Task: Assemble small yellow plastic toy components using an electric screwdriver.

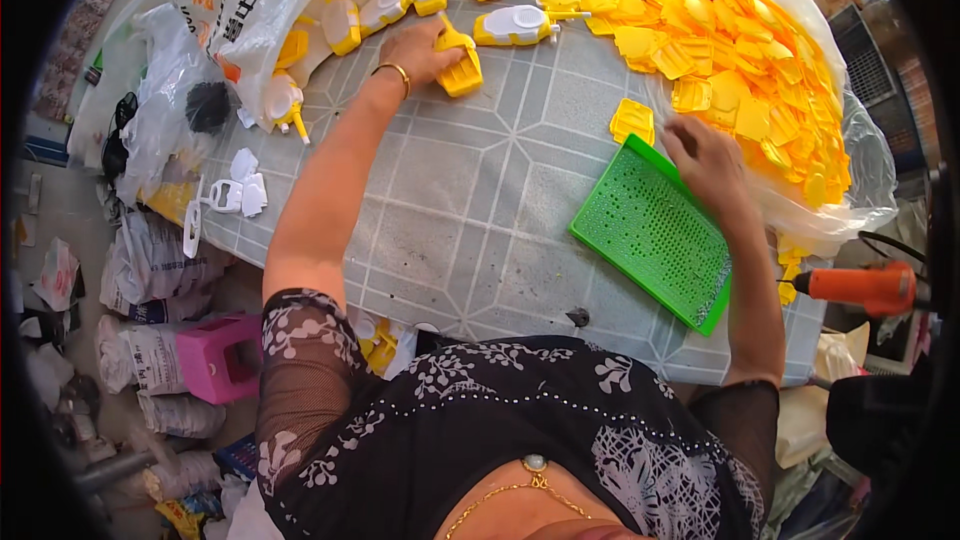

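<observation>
My left hand (pixel 415 52) is closed around the upper part of a yellow toy walkie-talkie (pixel 461 72) on the table, its yellow back facing up. Over on the right, my right hand (pixel 703 158) hovers at the upper edge of a green perforated tray (pixel 650 230). Its fingers are pinched together, and anything between them is too small to make out. Tiny metallic pieces, probably screws, lie along the tray's lower right end. A single yellow plastic cover (pixel 632 121) rests just beyond the tray's far corner, near my right fingertips.
Several yellow-and-white toy walkie-talkies (pixel 518 26) lie along the far side. A heap of yellow covers (pixel 740 70) fills the far right on clear plastic. An orange electric screwdriver (pixel 860 286) sits at the right edge. White plastic parts (pixel 245 180) and a printed plastic bag (pixel 240 0) are left.
</observation>
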`<state>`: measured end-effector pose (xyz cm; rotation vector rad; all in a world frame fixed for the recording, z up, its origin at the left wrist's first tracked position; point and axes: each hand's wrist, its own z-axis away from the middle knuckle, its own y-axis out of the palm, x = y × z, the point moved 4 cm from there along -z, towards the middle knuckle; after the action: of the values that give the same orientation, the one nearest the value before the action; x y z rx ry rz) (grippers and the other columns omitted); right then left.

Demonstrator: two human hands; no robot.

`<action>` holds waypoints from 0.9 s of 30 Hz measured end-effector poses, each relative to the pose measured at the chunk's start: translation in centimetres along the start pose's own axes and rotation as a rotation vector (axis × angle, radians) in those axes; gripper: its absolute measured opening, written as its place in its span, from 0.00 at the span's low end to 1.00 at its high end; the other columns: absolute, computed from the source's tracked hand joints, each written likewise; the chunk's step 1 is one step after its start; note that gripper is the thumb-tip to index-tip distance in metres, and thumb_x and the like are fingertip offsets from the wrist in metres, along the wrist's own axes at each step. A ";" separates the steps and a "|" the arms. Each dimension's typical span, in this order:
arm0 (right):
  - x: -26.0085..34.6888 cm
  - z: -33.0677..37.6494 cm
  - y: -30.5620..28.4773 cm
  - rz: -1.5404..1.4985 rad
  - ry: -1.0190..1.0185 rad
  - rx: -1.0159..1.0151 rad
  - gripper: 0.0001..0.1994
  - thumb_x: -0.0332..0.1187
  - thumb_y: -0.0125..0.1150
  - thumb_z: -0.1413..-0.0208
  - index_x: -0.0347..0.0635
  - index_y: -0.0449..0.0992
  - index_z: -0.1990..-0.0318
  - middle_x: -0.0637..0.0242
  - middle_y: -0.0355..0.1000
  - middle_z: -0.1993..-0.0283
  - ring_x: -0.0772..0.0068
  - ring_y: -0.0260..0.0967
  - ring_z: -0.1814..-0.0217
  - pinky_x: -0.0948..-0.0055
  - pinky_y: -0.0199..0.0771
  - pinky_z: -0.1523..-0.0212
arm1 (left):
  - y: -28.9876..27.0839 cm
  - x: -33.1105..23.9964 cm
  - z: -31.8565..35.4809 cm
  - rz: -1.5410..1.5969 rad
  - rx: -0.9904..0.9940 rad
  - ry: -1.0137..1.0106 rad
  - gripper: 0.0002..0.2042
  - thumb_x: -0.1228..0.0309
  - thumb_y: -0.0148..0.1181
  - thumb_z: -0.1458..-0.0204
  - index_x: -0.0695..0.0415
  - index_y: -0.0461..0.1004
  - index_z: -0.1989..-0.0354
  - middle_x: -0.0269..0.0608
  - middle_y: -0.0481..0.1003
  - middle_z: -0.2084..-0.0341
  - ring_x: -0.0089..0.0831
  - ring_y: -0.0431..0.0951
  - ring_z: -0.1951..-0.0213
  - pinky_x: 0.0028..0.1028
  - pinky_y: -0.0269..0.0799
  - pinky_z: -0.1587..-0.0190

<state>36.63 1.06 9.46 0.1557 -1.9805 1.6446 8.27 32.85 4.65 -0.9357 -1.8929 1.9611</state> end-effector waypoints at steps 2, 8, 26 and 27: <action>-1.3 -3.6 2.5 0.084 0.048 0.101 0.20 0.46 0.65 0.43 0.42 0.78 0.49 0.54 0.80 0.59 0.52 0.79 0.53 0.55 0.75 0.50 | -0.3 -1.5 2.9 -0.059 0.035 -0.045 0.27 0.41 0.61 0.49 0.52 0.78 0.52 0.49 0.82 0.55 0.48 0.81 0.50 0.45 0.76 0.50; -3.6 -9.0 6.6 0.221 -0.067 0.294 0.28 0.45 0.71 0.50 0.43 0.76 0.43 0.47 0.74 0.43 0.47 0.71 0.37 0.56 0.70 0.36 | -1.3 -6.6 12.9 -0.155 0.053 -0.037 0.23 0.44 0.64 0.51 0.54 0.78 0.65 0.49 0.82 0.70 0.49 0.84 0.63 0.45 0.78 0.61; 16.2 1.9 4.5 -0.190 -0.867 -0.114 0.26 0.25 0.73 0.57 0.42 0.76 0.46 0.55 0.72 0.40 0.51 0.72 0.42 0.61 0.77 0.50 | -1.3 -9.7 18.1 2.014 0.103 -0.133 0.16 0.78 0.63 0.42 0.63 0.74 0.45 0.40 0.81 0.59 0.22 0.82 0.65 0.20 0.80 0.66; 16.1 2.1 4.8 -0.334 -0.701 -0.004 0.25 0.28 0.73 0.54 0.41 0.75 0.45 0.54 0.72 0.40 0.51 0.73 0.43 0.61 0.77 0.50 | -1.3 -9.3 18.1 1.963 -0.030 -0.171 0.15 0.78 0.65 0.43 0.62 0.75 0.47 0.41 0.80 0.59 0.22 0.81 0.65 0.20 0.79 0.65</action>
<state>20.37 4.34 12.80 1.1276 -2.2692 1.4755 4.12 13.05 7.33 -3.4167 -0.5624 2.5202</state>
